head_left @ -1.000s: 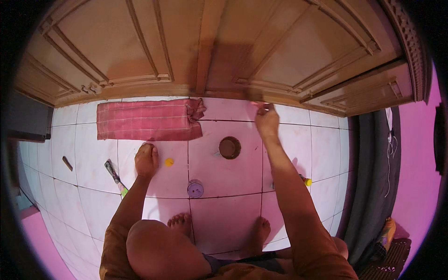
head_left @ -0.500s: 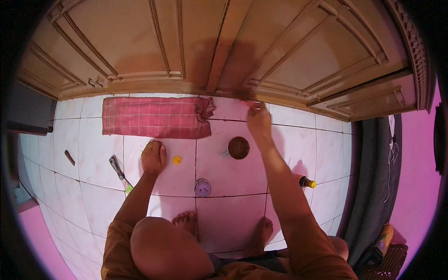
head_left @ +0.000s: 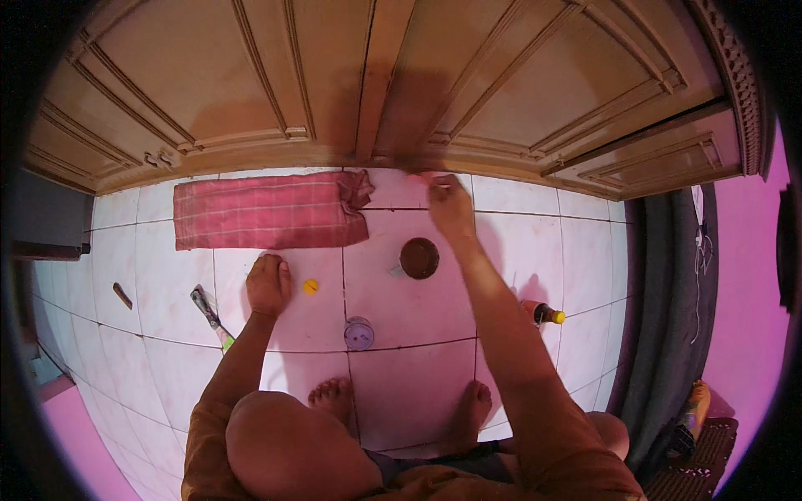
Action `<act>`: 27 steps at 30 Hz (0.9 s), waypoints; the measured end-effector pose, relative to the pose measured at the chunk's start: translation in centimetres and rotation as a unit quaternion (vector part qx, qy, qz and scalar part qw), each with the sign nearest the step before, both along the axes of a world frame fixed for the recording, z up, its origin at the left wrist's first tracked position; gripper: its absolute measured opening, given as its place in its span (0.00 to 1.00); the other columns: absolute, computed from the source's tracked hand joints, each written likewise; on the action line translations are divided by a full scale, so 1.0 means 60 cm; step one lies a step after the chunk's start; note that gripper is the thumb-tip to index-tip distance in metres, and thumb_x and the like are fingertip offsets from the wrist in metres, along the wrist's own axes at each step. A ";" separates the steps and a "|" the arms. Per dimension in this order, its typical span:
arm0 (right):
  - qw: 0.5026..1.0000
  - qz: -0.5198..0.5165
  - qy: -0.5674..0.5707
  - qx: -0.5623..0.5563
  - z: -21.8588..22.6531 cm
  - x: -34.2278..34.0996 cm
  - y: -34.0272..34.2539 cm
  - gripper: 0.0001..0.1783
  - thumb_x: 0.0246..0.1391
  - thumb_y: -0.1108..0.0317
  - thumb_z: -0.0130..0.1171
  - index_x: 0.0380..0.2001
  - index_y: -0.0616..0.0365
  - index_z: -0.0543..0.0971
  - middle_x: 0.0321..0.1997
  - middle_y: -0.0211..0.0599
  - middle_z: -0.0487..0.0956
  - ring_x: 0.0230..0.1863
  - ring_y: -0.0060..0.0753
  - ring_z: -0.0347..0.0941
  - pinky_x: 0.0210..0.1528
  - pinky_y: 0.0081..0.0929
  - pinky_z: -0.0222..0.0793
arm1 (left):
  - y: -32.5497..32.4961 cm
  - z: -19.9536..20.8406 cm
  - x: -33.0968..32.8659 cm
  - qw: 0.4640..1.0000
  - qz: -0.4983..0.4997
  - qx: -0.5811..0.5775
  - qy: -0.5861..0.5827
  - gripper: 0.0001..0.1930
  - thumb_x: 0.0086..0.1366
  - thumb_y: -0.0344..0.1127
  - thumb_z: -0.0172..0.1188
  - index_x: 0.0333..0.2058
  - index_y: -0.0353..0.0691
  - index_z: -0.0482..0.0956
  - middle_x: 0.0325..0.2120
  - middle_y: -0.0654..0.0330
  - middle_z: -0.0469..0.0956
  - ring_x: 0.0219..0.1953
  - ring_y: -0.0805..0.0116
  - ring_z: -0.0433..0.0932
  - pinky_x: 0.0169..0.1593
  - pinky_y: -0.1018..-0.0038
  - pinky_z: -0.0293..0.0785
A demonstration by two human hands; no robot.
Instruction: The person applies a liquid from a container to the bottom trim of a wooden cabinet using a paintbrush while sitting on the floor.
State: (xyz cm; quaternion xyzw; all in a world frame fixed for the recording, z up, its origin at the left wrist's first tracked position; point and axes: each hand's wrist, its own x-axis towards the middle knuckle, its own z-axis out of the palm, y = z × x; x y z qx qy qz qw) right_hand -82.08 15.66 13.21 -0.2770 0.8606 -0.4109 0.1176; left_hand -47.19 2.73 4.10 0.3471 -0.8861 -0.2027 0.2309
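My right hand (head_left: 449,204) reaches far forward to the foot of the wooden cabinet. Its fingers are closed around a small pinkish-orange thing (head_left: 420,179), blurred, whose kind I cannot make out. Resting on the tiles, my left hand (head_left: 269,284) is closed, its fingers curled under. Beside it lies a round yellow cap (head_left: 311,286). A cup of brown contents (head_left: 419,258), with a handle on its left, stands nearer me than my right hand. Closer still is a small round container with a pale purple top (head_left: 359,334). A folded red checked cloth (head_left: 263,211) lies along the cabinet.
The wooden cabinet (head_left: 468,100) spans the far side. A dark bottle with a yellow cap (head_left: 547,314) is right of my right forearm. On the left lie a scraper-like tool with a green end (head_left: 210,313) and a short brown piece (head_left: 123,296). A dark grey curtain-like cloth (head_left: 668,292) hangs right.
The view has shifted slightly. My right hand stays by the cabinet's foot with the pinkish thing, moving a little to the left. The left hand stays on the floor.
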 end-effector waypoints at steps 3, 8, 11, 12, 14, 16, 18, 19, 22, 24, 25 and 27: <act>0.986 -0.115 0.035 0.112 -0.001 -0.088 0.077 0.10 0.57 0.68 0.55 0.40 0.61 0.77 0.39 0.54 0.83 0.43 0.56 0.80 0.44 0.44 0.74 | 0.000 0.000 -0.006 1.000 0.002 0.010 -0.005 0.07 0.66 0.35 0.51 0.34 0.37 0.73 0.31 0.50 0.75 0.36 0.45 0.75 0.40 0.54 0.72; 0.976 -0.169 0.079 0.108 0.009 -0.130 0.156 0.12 0.59 0.65 0.56 0.41 0.63 0.75 0.33 0.59 0.82 0.39 0.58 0.81 0.40 0.43 0.75 | 0.005 0.008 -0.007 0.999 0.010 0.015 -0.038 0.07 0.66 0.35 0.52 0.34 0.37 0.73 0.32 0.50 0.76 0.37 0.45 0.75 0.40 0.54 0.72; 0.988 -0.122 0.001 0.091 0.015 -0.099 0.142 0.13 0.59 0.64 0.56 0.41 0.63 0.75 0.32 0.59 0.82 0.38 0.59 0.81 0.39 0.42 0.75 | 0.002 -0.001 0.005 0.999 0.007 -0.007 -0.034 0.08 0.66 0.35 0.51 0.35 0.37 0.73 0.32 0.49 0.76 0.37 0.45 0.75 0.40 0.54 0.72; 0.994 -0.096 -0.020 0.054 0.004 -0.094 0.142 0.12 0.58 0.64 0.57 0.40 0.62 0.76 0.31 0.59 0.82 0.38 0.59 0.81 0.40 0.41 0.75 | 0.000 -0.003 0.003 1.000 0.002 -0.016 -0.026 0.08 0.67 0.35 0.51 0.35 0.37 0.73 0.32 0.49 0.76 0.37 0.45 0.75 0.40 0.54 0.72; 0.998 -0.061 0.000 0.013 -0.023 -0.080 0.131 0.11 0.57 0.65 0.57 0.38 0.62 0.77 0.32 0.58 0.82 0.38 0.59 0.81 0.40 0.40 0.75 | 0.000 -0.005 -0.002 1.000 -0.009 -0.026 -0.012 0.08 0.67 0.36 0.51 0.35 0.37 0.73 0.32 0.49 0.76 0.36 0.44 0.75 0.40 0.54 0.72; 0.999 -0.041 0.004 -0.014 -0.040 -0.066 0.116 0.11 0.55 0.66 0.57 0.37 0.62 0.78 0.32 0.57 0.82 0.38 0.59 0.81 0.40 0.39 0.75 | 0.002 0.003 -0.010 0.999 -0.021 -0.026 0.003 0.08 0.67 0.36 0.51 0.35 0.36 0.73 0.32 0.49 0.76 0.36 0.44 0.75 0.40 0.54 0.72; 0.999 -0.031 -0.009 -0.029 -0.051 -0.058 0.098 0.11 0.55 0.66 0.57 0.36 0.62 0.78 0.34 0.56 0.82 0.38 0.58 0.80 0.41 0.39 0.75 | 0.002 0.003 -0.008 1.000 -0.011 -0.026 -0.012 0.09 0.68 0.36 0.51 0.35 0.36 0.73 0.32 0.49 0.76 0.36 0.44 0.75 0.40 0.54 0.72; 0.999 -0.031 -0.014 -0.017 -0.052 -0.059 0.094 0.11 0.54 0.66 0.57 0.36 0.62 0.78 0.34 0.55 0.82 0.38 0.59 0.80 0.41 0.39 0.75 | 0.002 0.003 -0.007 0.999 -0.006 -0.026 -0.020 0.09 0.68 0.36 0.51 0.35 0.36 0.73 0.31 0.49 0.76 0.35 0.44 0.76 0.40 0.54 0.72; 0.999 -0.038 -0.019 0.011 -0.053 -0.073 0.088 0.11 0.54 0.66 0.57 0.37 0.62 0.78 0.35 0.55 0.82 0.39 0.59 0.80 0.42 0.39 0.75 | 0.004 0.007 -0.007 1.000 -0.020 -0.015 -0.008 0.08 0.68 0.34 0.48 0.36 0.35 0.72 0.31 0.46 0.74 0.36 0.41 0.74 0.40 0.53 0.71; 0.998 -0.054 -0.003 0.016 -0.064 -0.108 0.110 0.11 0.55 0.66 0.57 0.37 0.62 0.78 0.36 0.56 0.82 0.40 0.59 0.80 0.43 0.39 0.75 | 0.003 0.008 -0.010 1.000 -0.012 -0.012 -0.027 0.08 0.68 0.34 0.49 0.36 0.35 0.73 0.32 0.46 0.75 0.37 0.42 0.75 0.41 0.54 0.71; 0.996 -0.088 0.001 0.024 -0.065 -0.127 0.125 0.12 0.55 0.65 0.57 0.37 0.63 0.78 0.36 0.56 0.82 0.40 0.59 0.80 0.43 0.40 0.75 | 0.004 0.006 -0.011 0.999 -0.007 -0.009 -0.036 0.08 0.68 0.34 0.49 0.36 0.35 0.73 0.32 0.46 0.75 0.37 0.42 0.75 0.41 0.54 0.72; 0.988 -0.152 0.006 0.041 -0.060 -0.155 0.152 0.13 0.55 0.65 0.58 0.38 0.64 0.78 0.35 0.58 0.82 0.41 0.59 0.80 0.44 0.40 0.74 | 0.003 0.001 -0.008 0.999 -0.006 -0.016 -0.029 0.09 0.68 0.35 0.50 0.35 0.36 0.73 0.33 0.48 0.76 0.37 0.44 0.75 0.41 0.55 0.72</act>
